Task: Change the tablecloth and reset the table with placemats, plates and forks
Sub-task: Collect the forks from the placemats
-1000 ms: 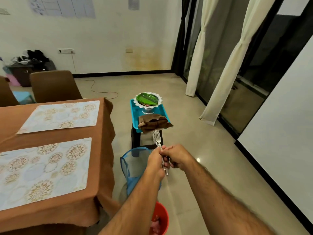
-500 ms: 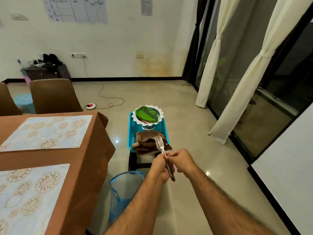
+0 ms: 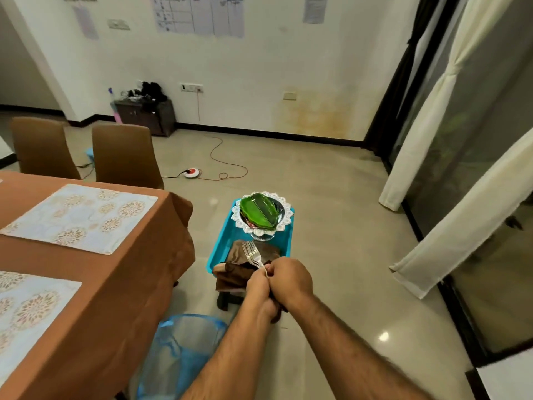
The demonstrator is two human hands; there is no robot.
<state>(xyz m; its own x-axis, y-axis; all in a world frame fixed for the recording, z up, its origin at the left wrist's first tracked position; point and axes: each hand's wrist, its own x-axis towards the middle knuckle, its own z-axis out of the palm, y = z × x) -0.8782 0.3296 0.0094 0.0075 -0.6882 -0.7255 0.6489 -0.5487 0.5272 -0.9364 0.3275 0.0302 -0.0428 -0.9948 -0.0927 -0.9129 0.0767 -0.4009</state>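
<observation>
Nearest to the camera, both hands meet in front of the body. The left hand (image 3: 257, 287) and the right hand (image 3: 290, 281) are pressed close together, and their curled fingers pinch the handles of a small bundle of forks (image 3: 253, 256), with the tines pointing up and away. I cannot tell how many forks there are.

The step in hand seems to be sorting the forks before they are laid out. To do it well, one hand should keep the bundle firm while the other draws out a single fork by its handle, so that none slips down into the blue mesh bin (image 3: 184, 345) below.

On the left, the surface (image 3: 121, 284) already wears the brown tablecloth, and two placemats (image 3: 80, 217) lie flat on it; no plates stand there yet. A fork should go beside each mat.

Farther on, the turquoise tray (image 3: 223, 246) carries a folded brown cloth (image 3: 233, 269) and the green plates (image 3: 261, 212) on a white stand.
</observation>
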